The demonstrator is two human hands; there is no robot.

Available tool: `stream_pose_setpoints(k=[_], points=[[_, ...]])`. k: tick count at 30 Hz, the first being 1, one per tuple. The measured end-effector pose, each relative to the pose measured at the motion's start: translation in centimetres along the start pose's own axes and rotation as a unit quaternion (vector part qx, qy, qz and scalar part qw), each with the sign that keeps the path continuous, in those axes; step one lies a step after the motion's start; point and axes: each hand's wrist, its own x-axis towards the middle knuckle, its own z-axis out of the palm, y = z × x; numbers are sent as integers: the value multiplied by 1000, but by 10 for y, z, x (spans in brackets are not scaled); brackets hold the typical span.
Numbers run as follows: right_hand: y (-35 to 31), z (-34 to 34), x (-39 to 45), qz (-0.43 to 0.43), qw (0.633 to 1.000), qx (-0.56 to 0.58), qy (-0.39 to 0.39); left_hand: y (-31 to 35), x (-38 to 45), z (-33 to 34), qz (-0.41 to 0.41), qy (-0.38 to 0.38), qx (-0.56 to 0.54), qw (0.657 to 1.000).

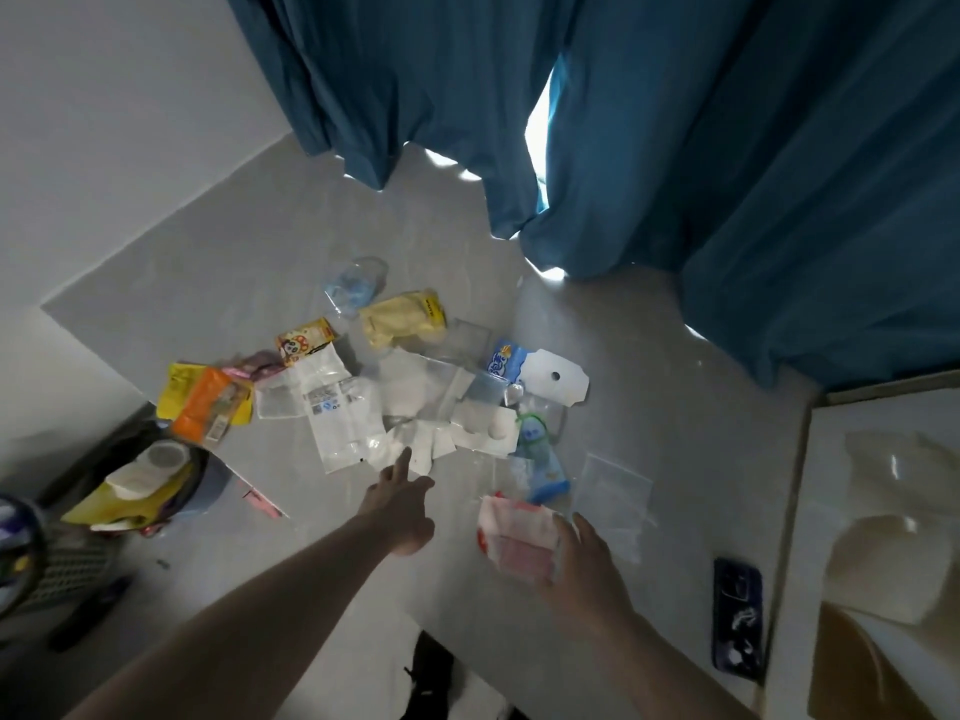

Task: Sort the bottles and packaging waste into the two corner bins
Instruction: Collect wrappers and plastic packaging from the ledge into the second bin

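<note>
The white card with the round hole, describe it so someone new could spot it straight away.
Find the blue curtain, then look just below it at the right edge of the litter pile on the grey floor. The white card lies flat beside a blue-and-white packet; it alone is plain white with notched corners and one small round hole.

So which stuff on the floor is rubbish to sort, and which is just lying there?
To sort: red-and-white wrapper in the right hand, yellow packet, orange packet, clear bottle, blue-and-green bottle.

Just lying there: phone, blue curtain.
</note>
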Motion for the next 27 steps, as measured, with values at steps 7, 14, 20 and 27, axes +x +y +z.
stream_pose_setpoints(k=[7,14,20,27], points=[[16,73,84,27,999,29,19,-10,92,39,-65,6,-79,995],[39,109,101,30,997,-12,64,-15,125,72,-88,-23,-83,992],[58,107,105,1,999,-48,26,-2,98,86,-70,-37,-37,996],[71,43,39,-38,996,48,70,29,-3,86,-42,51,-110,992]])
